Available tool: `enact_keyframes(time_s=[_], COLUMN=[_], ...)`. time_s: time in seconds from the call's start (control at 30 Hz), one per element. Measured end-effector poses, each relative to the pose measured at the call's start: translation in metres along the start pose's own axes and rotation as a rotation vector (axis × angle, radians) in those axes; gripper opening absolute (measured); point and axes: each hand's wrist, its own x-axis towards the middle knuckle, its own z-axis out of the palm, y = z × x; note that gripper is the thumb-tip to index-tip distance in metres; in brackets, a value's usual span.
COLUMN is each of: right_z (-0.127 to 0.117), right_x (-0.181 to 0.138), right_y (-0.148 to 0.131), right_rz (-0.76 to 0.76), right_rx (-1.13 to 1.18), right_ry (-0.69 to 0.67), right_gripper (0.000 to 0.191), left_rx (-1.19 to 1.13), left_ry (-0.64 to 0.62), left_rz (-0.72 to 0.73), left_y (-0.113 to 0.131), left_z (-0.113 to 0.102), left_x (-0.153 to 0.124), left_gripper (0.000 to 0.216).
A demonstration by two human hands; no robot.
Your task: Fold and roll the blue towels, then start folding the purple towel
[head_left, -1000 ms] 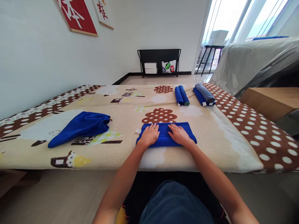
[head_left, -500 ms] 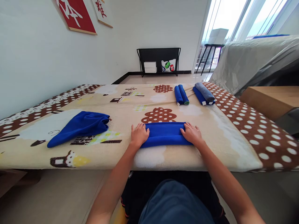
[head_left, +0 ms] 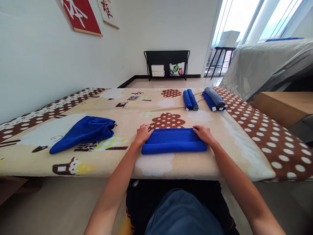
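The person's left hand (head_left: 143,133) and right hand (head_left: 203,133) pinch the far corners of a folded rectangular royal-blue cloth (head_left: 173,137) between thumb and fingers; it lies on a cream patterned blanket (head_left: 190,168), near the front edge.

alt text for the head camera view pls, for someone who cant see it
A person's left hand and right hand touch the far corners of a folded blue cloth on a patterned blanket. A crumpled blue cloth lies to the left, and rolled cloths lie farther back on the right.
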Motion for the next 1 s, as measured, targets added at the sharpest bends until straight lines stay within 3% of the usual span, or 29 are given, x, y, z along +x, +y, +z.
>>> enact_keyframes(time_s=[0.23,0.53,0.73,0.9,1.0], right_z=[0.009,0.015,0.018,0.001,-0.012], right_x=[0.030,0.029,0.024,0.021,0.018], right_y=[0.015,0.021,0.017,0.013,-0.002], right_rz=[0.056,0.049,0.015,0.012,-0.071], right_rx=[0.069,0.171,0.192,0.242,0.288], right_ry=[0.108,0.250,0.290,0.377,0.375], right_gripper=[0.015,0.013,0.011,0.016,0.025], left_rx=[-0.137,-0.245,-0.189,-0.103,-0.081], left_ry=[0.000,0.086,0.138,0.240,0.258], left_rz=[0.010,0.006,-0.019,-0.052,-0.007], left_y=[-0.017,-0.020,-0.013,0.001,0.018], left_z=[0.004,0.011,0.012,-0.005,-0.022], left_x=[0.017,0.012,0.009,-0.002,-0.007], left_gripper=[0.014,0.016,0.010,0.012,0.025])
